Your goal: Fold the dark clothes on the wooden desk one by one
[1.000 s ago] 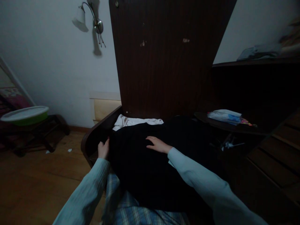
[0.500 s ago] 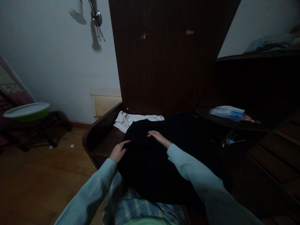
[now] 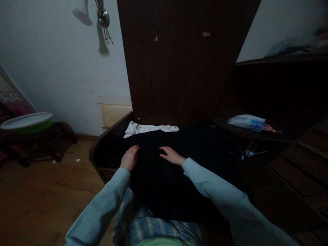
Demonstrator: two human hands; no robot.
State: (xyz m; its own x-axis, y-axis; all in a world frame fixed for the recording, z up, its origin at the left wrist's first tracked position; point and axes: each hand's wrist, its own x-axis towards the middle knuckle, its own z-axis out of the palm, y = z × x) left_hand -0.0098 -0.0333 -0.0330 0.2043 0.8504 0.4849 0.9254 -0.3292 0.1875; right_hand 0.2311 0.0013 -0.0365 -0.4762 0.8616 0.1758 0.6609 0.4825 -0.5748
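Observation:
A large black garment (image 3: 179, 191), its exact kind lost in the dark, lies spread over a dark wooden surface and hangs down toward my lap. My left hand (image 3: 130, 158) is over its left part, fingers stretched forward and close together, gripping nothing that I can see. To the right, my right hand (image 3: 172, 155) is just above or on the black cloth, with thumb and fingers apart and nothing held. Behind the garment, a white cloth (image 3: 153, 128) lies crumpled against the wooden back panel (image 3: 179, 75).
A curved wooden side (image 3: 96, 150) bounds the surface at left. On the right, a small shelf (image 3: 246, 135) carries a blue-and-white plastic packet (image 3: 247, 122). A green basin (image 3: 30, 126) rests on a dark stool (image 3: 55, 141) at far left. Above hangs a wall lamp (image 3: 82, 13).
Black cloth now covers the bare wood at the left and part of the white cloth. My left hand has shifted slightly upward; my right hand has lowered a little, its fingers spreading.

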